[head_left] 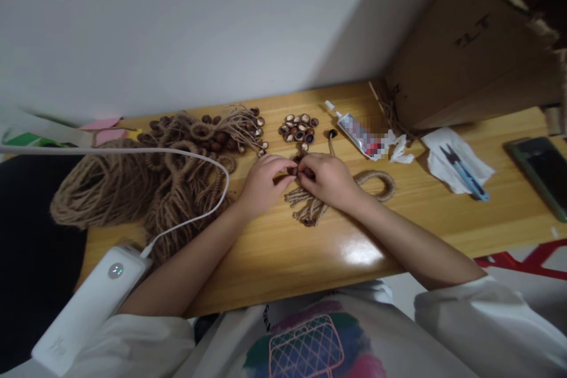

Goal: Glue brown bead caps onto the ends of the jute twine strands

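Note:
My left hand (267,182) pinches a small brown nut shell (292,171) between thumb and forefinger. Right against it, my right hand (330,182) has its fingertips closed on the same shell, so much of the shell is hidden. Under my right hand lies a twine rope ring (384,176), its knotted tassel (309,212) spreading out toward me. Just beyond my fingers sits a group of halved nut shells (301,128), several with pale insides. One more shell (332,133) with a cord end at it lies to their right.
Left are a twine coil (101,189), finished-looking rope tassels (177,201) and whole brown nuts (217,139). A glue tube (361,136), tissue (443,156), blue thread snips (467,174), phone (543,168) and cardboard box (469,53) are right. A white power bank (95,307) trails a cable.

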